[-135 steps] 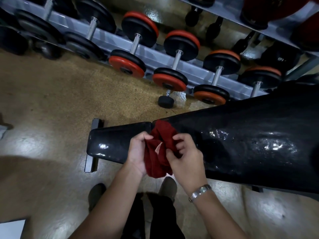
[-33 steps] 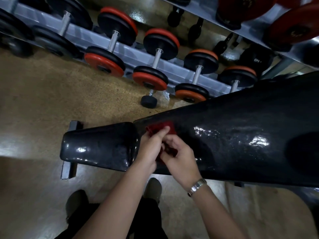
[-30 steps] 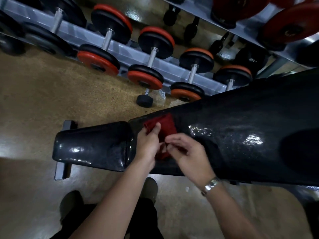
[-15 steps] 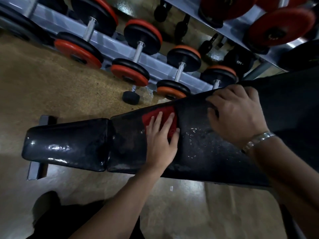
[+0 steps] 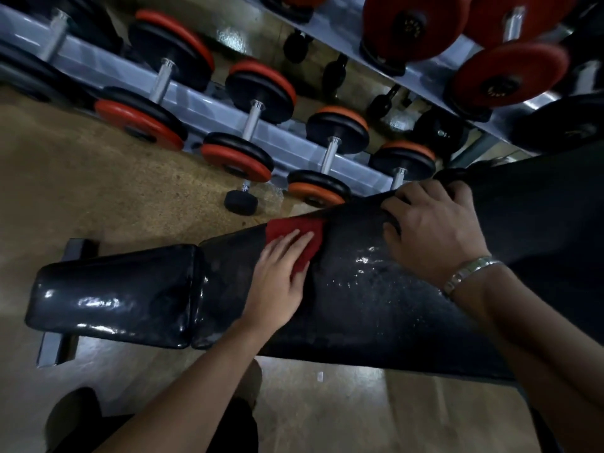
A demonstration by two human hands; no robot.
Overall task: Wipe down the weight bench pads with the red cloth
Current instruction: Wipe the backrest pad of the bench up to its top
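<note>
Shoe (image 5: 70,416) at bottom edge, dim and partly cut off; person stands at the near side of the weight bench. Left hand (image 5: 277,276) lies flat on the red cloth (image 5: 289,228), fingers (image 5: 291,248) straight and together, pressing it onto the long pad (image 5: 376,299) close to the gap beside the short pad (image 5: 114,295). Cloth looks soft, light and limp, so it is likely to bunch or creep out unless pressure is broad. Best worked under the whole flat hand, or pinched by a folded edge. Pad skin is glossy, with bright specks that may be wet; cloth should slide easily. The pad itself looks firm and heavy, unlikely to shift. Right hand (image 5: 434,233) sits further up, fingers bent over the pad's far edge, gripping it as a brace; metal band (image 5: 467,273) on the wrist. Hidden: most of the cloth under the palm, so its fold and extent are unclear; right fingertips behind the edge; long pad's upper end runs out of view at right; frame beneath mostly unseen. Beyond, dumbbells (image 5: 251,125) on a rack (image 5: 294,148), blurred toward the top.
</note>
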